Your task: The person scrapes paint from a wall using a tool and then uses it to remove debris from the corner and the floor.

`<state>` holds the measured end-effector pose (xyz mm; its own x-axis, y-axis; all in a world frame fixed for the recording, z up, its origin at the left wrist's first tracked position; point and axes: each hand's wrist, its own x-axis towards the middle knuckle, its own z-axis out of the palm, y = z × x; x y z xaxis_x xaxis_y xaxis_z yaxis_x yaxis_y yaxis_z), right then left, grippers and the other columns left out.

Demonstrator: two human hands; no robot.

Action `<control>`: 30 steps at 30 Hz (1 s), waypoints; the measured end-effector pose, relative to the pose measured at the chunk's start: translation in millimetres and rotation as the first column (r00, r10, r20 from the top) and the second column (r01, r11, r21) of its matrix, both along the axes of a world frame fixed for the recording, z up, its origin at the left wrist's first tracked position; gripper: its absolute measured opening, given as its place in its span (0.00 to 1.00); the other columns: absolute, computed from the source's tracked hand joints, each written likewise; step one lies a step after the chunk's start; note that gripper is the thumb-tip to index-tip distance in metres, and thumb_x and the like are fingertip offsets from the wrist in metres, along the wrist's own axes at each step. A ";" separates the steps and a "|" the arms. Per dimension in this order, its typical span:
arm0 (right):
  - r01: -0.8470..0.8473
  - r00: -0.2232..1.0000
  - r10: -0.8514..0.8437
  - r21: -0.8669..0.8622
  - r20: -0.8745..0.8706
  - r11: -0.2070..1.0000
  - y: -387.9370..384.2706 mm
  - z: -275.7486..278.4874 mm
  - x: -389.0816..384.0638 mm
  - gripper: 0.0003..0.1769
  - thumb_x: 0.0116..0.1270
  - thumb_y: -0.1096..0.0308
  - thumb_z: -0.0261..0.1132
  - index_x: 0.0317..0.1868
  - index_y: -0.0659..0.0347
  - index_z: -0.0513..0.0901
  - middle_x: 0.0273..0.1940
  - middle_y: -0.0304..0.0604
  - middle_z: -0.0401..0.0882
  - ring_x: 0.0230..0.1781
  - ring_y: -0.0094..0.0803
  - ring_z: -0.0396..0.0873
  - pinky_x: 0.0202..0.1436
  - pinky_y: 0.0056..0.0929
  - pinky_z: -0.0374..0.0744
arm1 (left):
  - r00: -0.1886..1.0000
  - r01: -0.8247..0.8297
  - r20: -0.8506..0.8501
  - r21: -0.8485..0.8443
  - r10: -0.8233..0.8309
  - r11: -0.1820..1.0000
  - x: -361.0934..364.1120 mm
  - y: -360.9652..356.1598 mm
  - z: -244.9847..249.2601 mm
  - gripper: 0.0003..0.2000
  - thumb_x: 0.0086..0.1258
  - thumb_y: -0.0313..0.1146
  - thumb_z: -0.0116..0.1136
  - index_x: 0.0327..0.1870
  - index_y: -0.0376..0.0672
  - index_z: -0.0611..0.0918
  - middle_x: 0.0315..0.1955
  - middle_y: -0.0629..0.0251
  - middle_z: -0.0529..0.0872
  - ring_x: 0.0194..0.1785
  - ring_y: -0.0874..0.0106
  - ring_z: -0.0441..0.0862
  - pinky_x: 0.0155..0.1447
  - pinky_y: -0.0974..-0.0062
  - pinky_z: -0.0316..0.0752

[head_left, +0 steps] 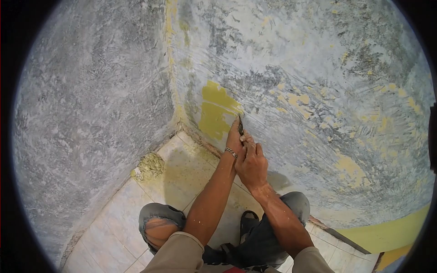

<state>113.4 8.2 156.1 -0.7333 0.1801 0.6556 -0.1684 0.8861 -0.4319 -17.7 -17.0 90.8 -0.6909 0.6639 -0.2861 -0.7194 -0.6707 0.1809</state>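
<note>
A scraper (241,126), seen nearly edge-on with a dark blade, meets the wall at the right edge of a yellow-green paint patch (218,104). My left hand (233,136), with a chain bracelet at the wrist, is closed around the blade end of the scraper. Just below it, my right hand (253,164) is wrapped round what appears to be the handle, its fingers curled. Much of the tool is hidden by my hands. Around the patch, the wall (282,54) is scraped to a grey-white, streaked surface with scattered yellowish flecks.
Two walls meet at a corner left of my hands. A heap of pale yellow-green scrapings (149,167) lies on the tiled floor (109,227) against the left wall (100,91). My bent knees and a dark sandal (249,221) are below. A green painted band (391,232) runs low at right.
</note>
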 end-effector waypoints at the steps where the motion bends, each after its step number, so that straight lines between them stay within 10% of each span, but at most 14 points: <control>1: -0.009 1.000 0.009 -0.003 -0.024 1.000 -2.3 -1.0 -5.8 0.15 0.62 0.76 0.56 0.50 0.65 0.74 0.36 0.53 0.76 0.29 0.48 0.76 0.26 0.42 0.78 | 1.000 0.004 -0.008 0.010 -0.004 1.000 -5.1 -3.8 0.3 0.29 0.63 0.63 0.52 0.16 0.46 0.66 0.05 0.71 0.60 0.10 0.73 0.61 0.19 0.74 0.66; 15: -0.087 0.990 0.087 -0.009 0.115 0.996 -60.3 -22.3 -116.3 0.20 0.61 0.74 0.57 0.55 0.65 0.72 0.41 0.52 0.78 0.36 0.47 0.79 0.35 0.39 0.80 | 0.976 -0.218 -0.054 -0.112 0.213 0.970 -122.4 -84.8 -32.6 0.22 0.68 0.57 0.49 0.23 0.48 0.71 0.07 0.74 0.64 0.09 0.80 0.61 0.14 0.83 0.60; 26: 0.011 0.998 -0.013 0.030 0.067 0.999 10.4 2.5 -0.8 0.14 0.60 0.76 0.57 0.47 0.66 0.74 0.40 0.55 0.78 0.32 0.52 0.77 0.31 0.44 0.79 | 0.981 -0.192 -0.041 -0.078 0.189 0.978 7.5 12.6 15.5 0.26 0.65 0.61 0.51 0.17 0.48 0.67 0.06 0.72 0.60 0.09 0.76 0.58 0.17 0.78 0.61; 27: 0.042 0.993 -0.046 0.035 0.111 0.999 13.9 4.9 7.6 0.14 0.60 0.76 0.58 0.47 0.66 0.74 0.40 0.55 0.78 0.31 0.52 0.77 0.30 0.44 0.79 | 0.983 -0.166 0.078 0.004 0.165 0.986 14.2 17.7 15.8 0.21 0.65 0.57 0.56 0.33 0.49 0.65 0.12 0.73 0.62 0.09 0.77 0.58 0.16 0.78 0.62; 30: 0.080 0.985 -0.084 0.029 0.149 0.996 13.4 5.6 13.2 0.13 0.60 0.76 0.58 0.46 0.66 0.74 0.38 0.55 0.78 0.30 0.51 0.77 0.29 0.43 0.79 | 0.991 -0.136 -0.013 -0.018 0.136 0.991 16.5 14.3 16.4 0.22 0.65 0.58 0.55 0.31 0.48 0.66 0.11 0.73 0.61 0.08 0.77 0.58 0.16 0.76 0.63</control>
<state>126.6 21.6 161.7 -0.8073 0.2299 0.5436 -0.0295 0.9042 -0.4262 -1.2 -2.6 107.2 -0.7776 0.5584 -0.2891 -0.6197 -0.7584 0.2019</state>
